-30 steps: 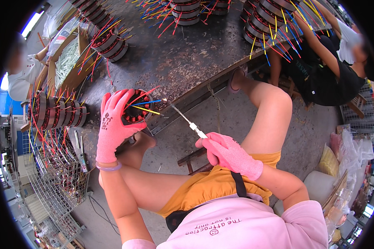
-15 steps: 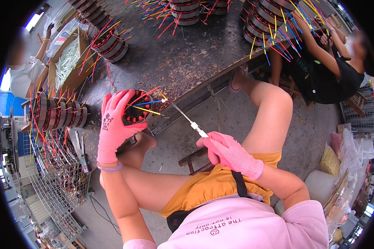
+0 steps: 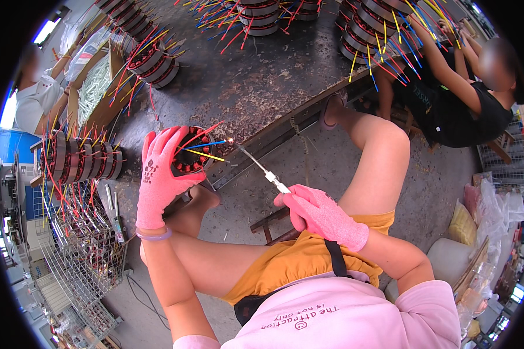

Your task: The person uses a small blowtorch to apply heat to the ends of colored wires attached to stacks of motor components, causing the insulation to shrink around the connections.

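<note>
My left hand [image 3: 160, 174], in a pink glove, is wrapped round a ring-shaped motor stator [image 3: 187, 163] with red windings at the table's front edge. Red, blue and yellow lead wires stick out of it to the right. My right hand [image 3: 323, 216], also gloved in pink, grips a slim torch-like tool [image 3: 271, 177] with a white section and a thin metal tube. The tube's end points at the blue wire [image 3: 212, 143], close to its tip, where a small bright orange glow shows. Whether tube and wire touch, I cannot tell.
Stacks of wired stators stand on the dark worn table [image 3: 262, 87], one stack [image 3: 81, 156] lying at the left. A box of white tubes [image 3: 96, 87] sits behind it. A wire rack [image 3: 81, 273] stands lower left. Co-workers sit at both sides, one [image 3: 454, 104] in black.
The tool's tip has shifted slightly left and up. The glow at the blue wire's end has become smaller and more orange. My left hand and the stator have stayed in place.
</note>
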The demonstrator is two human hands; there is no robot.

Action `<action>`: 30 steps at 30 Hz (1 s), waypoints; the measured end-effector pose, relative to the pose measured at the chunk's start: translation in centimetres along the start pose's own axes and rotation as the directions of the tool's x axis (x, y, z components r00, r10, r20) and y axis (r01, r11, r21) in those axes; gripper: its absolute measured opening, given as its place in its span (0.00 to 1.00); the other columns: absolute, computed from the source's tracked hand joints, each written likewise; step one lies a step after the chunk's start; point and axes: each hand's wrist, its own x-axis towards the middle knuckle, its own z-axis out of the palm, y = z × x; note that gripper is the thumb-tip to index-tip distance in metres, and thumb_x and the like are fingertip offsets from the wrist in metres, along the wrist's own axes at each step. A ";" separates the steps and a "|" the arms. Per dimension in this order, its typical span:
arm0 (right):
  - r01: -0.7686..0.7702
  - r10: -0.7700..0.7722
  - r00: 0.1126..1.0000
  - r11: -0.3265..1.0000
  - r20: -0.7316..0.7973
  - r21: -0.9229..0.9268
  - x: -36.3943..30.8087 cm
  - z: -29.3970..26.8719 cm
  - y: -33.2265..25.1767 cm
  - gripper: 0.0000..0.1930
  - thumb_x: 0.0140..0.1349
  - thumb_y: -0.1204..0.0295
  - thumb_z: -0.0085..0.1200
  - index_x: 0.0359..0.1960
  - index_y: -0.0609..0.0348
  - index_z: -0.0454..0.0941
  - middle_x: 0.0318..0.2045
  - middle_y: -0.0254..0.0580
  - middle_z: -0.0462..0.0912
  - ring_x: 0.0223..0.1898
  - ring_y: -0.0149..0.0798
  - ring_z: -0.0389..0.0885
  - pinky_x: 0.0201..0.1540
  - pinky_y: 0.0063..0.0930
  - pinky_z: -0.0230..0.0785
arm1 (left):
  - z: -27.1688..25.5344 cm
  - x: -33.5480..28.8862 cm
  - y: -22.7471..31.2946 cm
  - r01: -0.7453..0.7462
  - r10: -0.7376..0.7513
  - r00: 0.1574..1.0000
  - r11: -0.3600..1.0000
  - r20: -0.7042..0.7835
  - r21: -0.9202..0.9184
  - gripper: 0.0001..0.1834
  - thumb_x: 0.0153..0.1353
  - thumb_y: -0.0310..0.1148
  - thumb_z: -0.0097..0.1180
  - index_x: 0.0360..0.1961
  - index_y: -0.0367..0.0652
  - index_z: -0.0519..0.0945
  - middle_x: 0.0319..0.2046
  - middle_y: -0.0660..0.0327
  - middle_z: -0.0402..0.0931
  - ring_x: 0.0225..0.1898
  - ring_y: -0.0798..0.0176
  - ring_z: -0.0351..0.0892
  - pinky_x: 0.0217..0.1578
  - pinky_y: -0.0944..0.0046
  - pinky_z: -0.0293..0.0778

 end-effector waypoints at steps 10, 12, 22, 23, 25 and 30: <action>-0.025 0.025 1.000 1.000 -0.012 0.013 0.0 0.1 0.0 0.20 0.71 0.55 0.43 0.46 0.61 0.77 0.18 0.33 0.73 0.16 0.24 0.64 0.20 0.21 0.58 | 0.2 0.0 -0.2 -0.021 0.021 1.000 1.000 -0.020 0.010 0.48 0.34 0.37 0.75 0.62 0.43 0.72 0.58 0.54 0.73 0.64 0.51 0.67 0.71 0.44 0.50; -0.033 0.033 0.999 0.999 -0.004 0.023 0.1 0.1 0.1 0.20 0.72 0.55 0.43 0.46 0.61 0.77 0.18 0.33 0.73 0.16 0.24 0.65 0.21 0.21 0.58 | 0.2 0.0 -0.1 -0.017 0.017 1.000 1.000 -0.018 0.007 0.48 0.34 0.37 0.75 0.62 0.43 0.72 0.59 0.54 0.73 0.64 0.51 0.67 0.71 0.44 0.50; 0.026 -0.026 1.000 1.000 0.003 0.003 0.2 0.0 0.3 0.20 0.72 0.56 0.42 0.46 0.61 0.77 0.18 0.33 0.72 0.17 0.24 0.65 0.21 0.22 0.59 | 0.2 0.0 0.0 -0.011 0.011 1.000 1.000 -0.026 0.004 0.48 0.34 0.37 0.75 0.62 0.43 0.72 0.58 0.53 0.72 0.64 0.48 0.66 0.71 0.44 0.50; 0.012 -0.012 1.000 1.000 0.001 0.005 0.1 0.0 0.3 0.20 0.72 0.56 0.42 0.46 0.61 0.77 0.18 0.33 0.72 0.16 0.24 0.65 0.21 0.21 0.58 | 0.2 -0.1 0.0 -0.003 0.003 1.000 1.000 -0.029 -0.002 0.48 0.34 0.37 0.75 0.62 0.43 0.72 0.59 0.53 0.72 0.64 0.48 0.66 0.71 0.44 0.50; -0.015 0.015 1.000 1.000 -0.002 0.008 0.1 0.0 0.0 0.20 0.72 0.56 0.42 0.46 0.61 0.77 0.18 0.33 0.72 0.16 0.23 0.64 0.20 0.21 0.58 | 0.2 -0.2 0.1 0.020 -0.020 0.999 1.000 -0.027 -0.002 0.48 0.34 0.37 0.75 0.62 0.44 0.72 0.59 0.53 0.72 0.64 0.47 0.66 0.71 0.43 0.50; -0.020 0.021 1.000 0.999 -0.019 0.051 0.1 -0.1 0.4 0.19 0.72 0.56 0.43 0.46 0.61 0.77 0.18 0.33 0.72 0.15 0.23 0.63 0.19 0.21 0.56 | 0.1 -0.2 -0.2 -0.007 0.007 1.000 1.000 -0.020 0.024 0.49 0.33 0.38 0.76 0.63 0.46 0.72 0.60 0.54 0.70 0.65 0.46 0.64 0.71 0.42 0.48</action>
